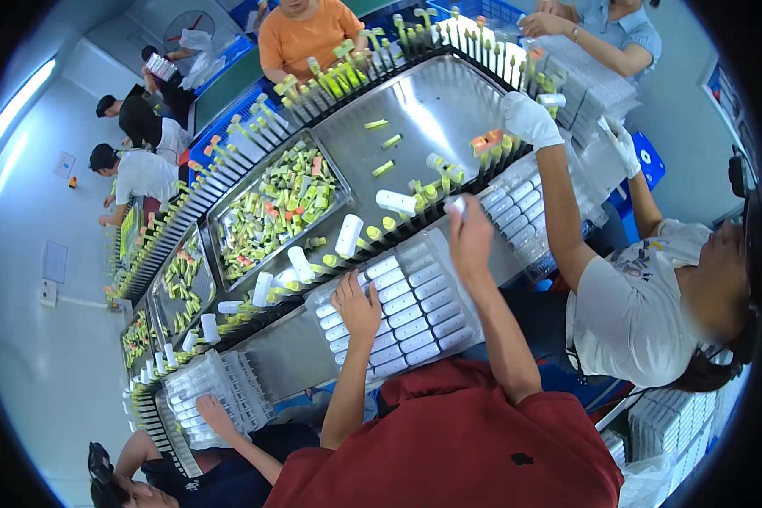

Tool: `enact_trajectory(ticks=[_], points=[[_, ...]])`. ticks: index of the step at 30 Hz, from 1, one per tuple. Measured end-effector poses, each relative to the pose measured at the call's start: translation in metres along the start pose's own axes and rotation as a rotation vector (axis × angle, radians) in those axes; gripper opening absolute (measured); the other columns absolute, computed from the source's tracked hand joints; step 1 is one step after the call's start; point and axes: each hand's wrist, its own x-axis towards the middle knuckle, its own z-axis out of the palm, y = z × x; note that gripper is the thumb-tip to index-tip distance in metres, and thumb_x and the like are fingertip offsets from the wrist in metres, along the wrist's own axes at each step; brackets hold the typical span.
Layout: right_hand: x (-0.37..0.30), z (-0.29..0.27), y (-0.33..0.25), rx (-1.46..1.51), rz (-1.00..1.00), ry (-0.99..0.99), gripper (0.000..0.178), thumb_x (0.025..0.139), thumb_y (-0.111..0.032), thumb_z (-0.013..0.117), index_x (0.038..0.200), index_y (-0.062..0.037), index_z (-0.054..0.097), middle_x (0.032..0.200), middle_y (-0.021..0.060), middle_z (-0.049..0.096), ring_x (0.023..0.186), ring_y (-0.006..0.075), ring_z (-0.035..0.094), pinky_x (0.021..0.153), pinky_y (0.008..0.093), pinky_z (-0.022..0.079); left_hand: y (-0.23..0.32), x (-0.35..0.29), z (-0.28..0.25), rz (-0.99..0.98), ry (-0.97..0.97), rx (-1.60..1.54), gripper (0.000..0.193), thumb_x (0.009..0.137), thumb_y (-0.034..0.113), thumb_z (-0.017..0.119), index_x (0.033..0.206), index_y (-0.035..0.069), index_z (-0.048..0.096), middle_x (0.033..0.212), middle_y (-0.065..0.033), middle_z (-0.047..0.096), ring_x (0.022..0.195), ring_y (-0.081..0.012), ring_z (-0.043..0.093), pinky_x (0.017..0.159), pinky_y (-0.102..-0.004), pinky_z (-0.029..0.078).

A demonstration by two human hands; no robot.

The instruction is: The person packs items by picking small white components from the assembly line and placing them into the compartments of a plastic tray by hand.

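Note:
My left hand (357,306) lies with its fingers stretched out over the upper left part of a clear plastic tray (438,251). Rows of white oblong cases (415,309) fill much of that tray. Above its upper right corner, my right hand (472,240) is closed on a small white case (457,206), mostly covered by the fingers. Just beyond the tray runs a black rack (372,251) with yellow-green pieces on its posts. Several of these carry white cases, such as a tilted white case (348,236) and another white case (395,201) nearer my right hand.
Beyond the rack, a metal tray (345,188) holds loose yellow-green and orange pieces. A few yellow-green pieces (391,141) lie on the shiny metal surface (449,93). A co-worker's gloved hand (531,120) reaches in on the right; another co-worker's hand (215,415) is at the left.

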Motion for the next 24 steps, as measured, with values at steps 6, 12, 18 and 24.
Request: enact_trajectory(ticks=[6,12,18,24], points=[[0.086,0.02,-0.046,-0.228,-0.648,-0.014,0.035,0.098,-0.034,0.076,0.115,-0.0047,0.068,0.105,0.0146,0.072,0.092,0.0351,0.073,0.075,0.046,0.059,-0.002,-0.001,-0.003,0.011,0.091,0.011,0.042,0.103,0.026,0.067,0.141,0.008,0.064,0.141,-0.0131,0.063,0.137,-0.0335,0.053,0.118,-0.0527,0.031],[0.058,0.1,-0.046,-0.716,-0.542,-0.321,0.038,0.106,-0.045,0.064,0.1,-0.0078,0.066,0.083,0.0078,0.073,0.075,0.0251,0.076,0.067,0.0419,0.061,-0.004,0.0,-0.003,-0.007,0.092,-0.027,0.043,0.101,0.027,0.069,0.14,0.008,0.065,0.14,-0.0123,0.063,0.137,-0.0343,0.053,0.12,-0.0524,0.03],[-0.005,0.114,-0.059,-0.715,-0.49,-0.282,0.042,0.107,-0.038,0.066,0.123,-0.0003,0.057,0.094,0.0107,0.066,0.069,0.0232,0.076,0.054,0.0322,0.06,-0.02,0.003,0.003,-0.094,0.04,-0.097,0.044,0.092,0.025,0.078,0.134,0.016,0.068,0.138,-0.0107,0.06,0.135,-0.0343,0.051,0.116,-0.0538,0.029],[-0.035,0.083,-0.037,-0.001,-0.326,-0.503,0.03,0.107,-0.023,0.063,0.128,-0.0026,0.056,0.114,0.0209,0.068,0.105,0.0439,0.071,0.085,0.0577,0.057,-0.026,0.007,-0.011,-0.124,0.217,-0.269,0.033,0.102,0.027,0.072,0.132,0.012,0.069,0.131,-0.0103,0.066,0.134,-0.0357,0.054,0.118,-0.0549,0.027]])
